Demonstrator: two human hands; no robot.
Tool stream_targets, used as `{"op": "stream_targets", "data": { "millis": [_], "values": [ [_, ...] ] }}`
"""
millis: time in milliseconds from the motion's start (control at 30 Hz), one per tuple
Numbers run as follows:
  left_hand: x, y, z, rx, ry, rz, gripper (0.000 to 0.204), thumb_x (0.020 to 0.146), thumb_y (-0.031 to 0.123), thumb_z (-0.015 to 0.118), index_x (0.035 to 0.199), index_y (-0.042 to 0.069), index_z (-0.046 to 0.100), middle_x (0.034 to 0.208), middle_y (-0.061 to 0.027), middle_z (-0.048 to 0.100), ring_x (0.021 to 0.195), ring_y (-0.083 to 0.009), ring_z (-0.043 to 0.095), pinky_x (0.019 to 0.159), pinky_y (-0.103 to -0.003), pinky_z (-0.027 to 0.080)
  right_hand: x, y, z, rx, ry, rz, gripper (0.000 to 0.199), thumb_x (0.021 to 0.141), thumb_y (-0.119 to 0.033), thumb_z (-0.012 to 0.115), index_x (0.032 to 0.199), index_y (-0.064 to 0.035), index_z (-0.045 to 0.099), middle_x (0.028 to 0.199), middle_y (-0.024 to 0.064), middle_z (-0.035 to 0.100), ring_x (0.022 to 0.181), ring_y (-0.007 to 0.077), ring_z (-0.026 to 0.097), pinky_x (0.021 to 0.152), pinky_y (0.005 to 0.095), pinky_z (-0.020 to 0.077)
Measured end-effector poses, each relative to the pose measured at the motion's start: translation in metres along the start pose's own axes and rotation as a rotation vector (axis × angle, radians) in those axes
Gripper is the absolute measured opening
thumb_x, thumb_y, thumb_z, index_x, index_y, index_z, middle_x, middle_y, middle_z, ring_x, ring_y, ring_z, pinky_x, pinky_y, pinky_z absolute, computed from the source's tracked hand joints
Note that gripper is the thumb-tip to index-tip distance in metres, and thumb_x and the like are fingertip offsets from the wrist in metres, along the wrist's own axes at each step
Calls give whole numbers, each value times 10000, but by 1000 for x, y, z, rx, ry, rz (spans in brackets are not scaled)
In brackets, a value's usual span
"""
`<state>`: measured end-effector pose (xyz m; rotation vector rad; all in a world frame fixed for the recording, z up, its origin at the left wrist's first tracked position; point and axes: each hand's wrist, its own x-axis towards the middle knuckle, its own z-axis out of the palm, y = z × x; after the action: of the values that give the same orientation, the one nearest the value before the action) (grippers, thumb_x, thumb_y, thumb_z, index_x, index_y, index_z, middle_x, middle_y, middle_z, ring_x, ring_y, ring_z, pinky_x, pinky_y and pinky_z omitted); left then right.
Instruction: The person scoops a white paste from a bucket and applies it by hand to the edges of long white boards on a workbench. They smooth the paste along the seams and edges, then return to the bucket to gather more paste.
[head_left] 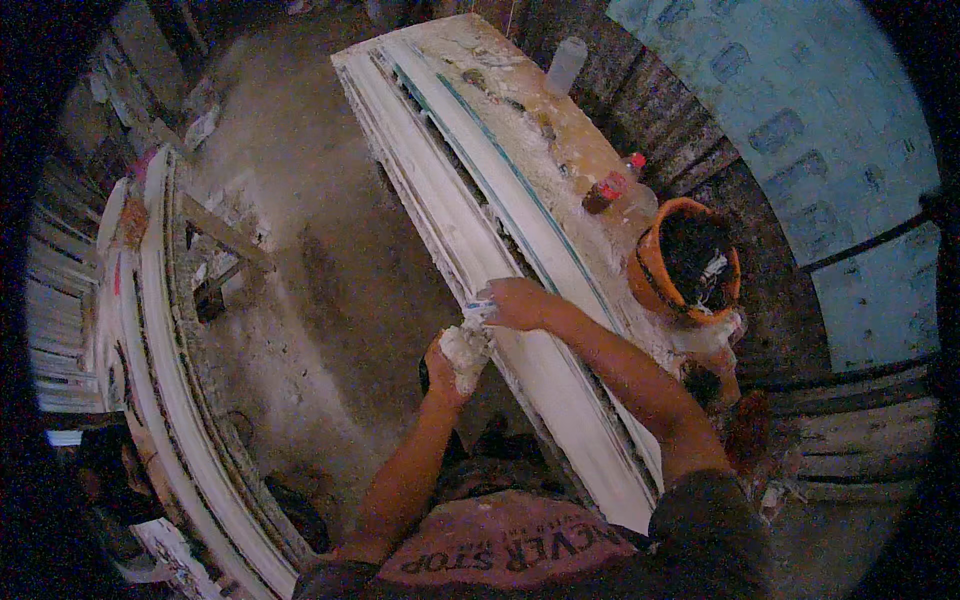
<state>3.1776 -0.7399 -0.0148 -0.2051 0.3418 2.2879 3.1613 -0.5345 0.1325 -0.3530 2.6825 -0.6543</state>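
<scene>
The left hand cups a white clump in its fingers, seemingly handy for the right hand, fingers gripping a pale object.

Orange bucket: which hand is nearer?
Right. Right hand is left of the orange bucket, over the white strip; left hand sits farther left, holding a white lump.

Dim going here — grain speckling everything, fine detail soft — and the long pale strips at left bow hard toward a blackened rim.
</scene>
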Motion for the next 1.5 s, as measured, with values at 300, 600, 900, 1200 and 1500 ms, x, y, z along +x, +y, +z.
{"op": "stream_targets", "data": {
  "millis": [300,600,900,1200,1500],
  "values": [
    [-10,24,0,617,150,134,457,1000,374,392,1197,33,623,1152,-156,681,1070,-334,656,949,-458,537,-67,-65,52,-415,375,-188,492,867,-79,589,1355,-45,539,1288,185,538,1179,385,553,963,505,493],
    [13,89,-8,268,241,137,487,995,409,433,1201,3,604,1129,-176,677,1063,-343,655,957,-431,523,8,1,22,-148,341,-39,287,938,-195,617,1206,-96,638,1156,155,616,1044,352,634,899,455,540],
    [31,45,-14,-11,411,-100,479,1018,447,436,1235,61,620,1161,-99,683,1071,-278,647,985,-401,493,91,45,18,-244,234,5,163,864,-94,622,1020,-57,657,1060,154,587,951,333,660,807,447,568],
    [12,-7,-15,33,295,-181,523,1038,443,425,1367,62,568,1277,-70,638,1179,-249,584,1072,-386,412,23,39,54,-129,120,-34,142,851,-45,583,974,14,621,1095,190,602,894,394,676,812,479,568],
    [-79,-101,16,482,491,18,494,1031,425,470,1377,86,563,1294,-58,623,1176,-215,573,1047,-372,417,-87,6,100,-24,93,57,201,869,-98,582,1004,47,612,1055,255,649,968,441,672,858,496,547]
  ]
}}
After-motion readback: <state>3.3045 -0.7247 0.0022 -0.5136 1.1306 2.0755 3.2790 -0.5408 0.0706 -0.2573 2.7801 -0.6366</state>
